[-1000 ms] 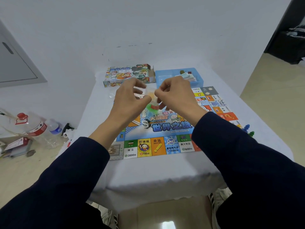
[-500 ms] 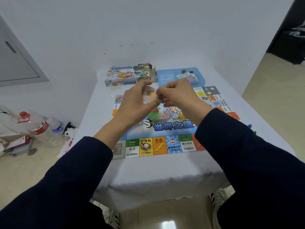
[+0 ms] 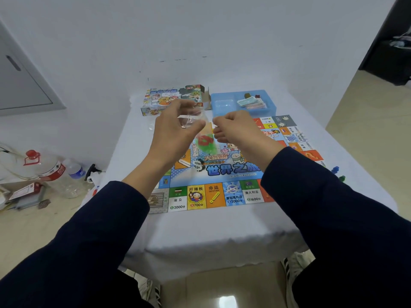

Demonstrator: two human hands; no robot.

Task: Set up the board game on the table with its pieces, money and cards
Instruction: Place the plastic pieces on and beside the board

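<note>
Both hands hold a clear bag point(image 3: 201, 130) above the board point(image 3: 222, 172): left hand point(image 3: 175, 127) fingers pinch its top, right hand point(image 3: 235, 130) fingers curl on its other edge. Risk: a sudden tear scatters the red and green pieces point(image 3: 204, 142) off the tabletop point(image 3: 200, 227). Blue tray point(image 3: 222, 103) holds cards point(image 3: 251, 102); the box point(image 3: 169, 101) lies open-ended

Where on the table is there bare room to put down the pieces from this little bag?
Bare cloth runs between the board and the near table edge, and down the left between board and edge. The back is crowded: box and blue tray. Pawns stand at the right. Both hands, left and right, hold the bag over the board.
</note>
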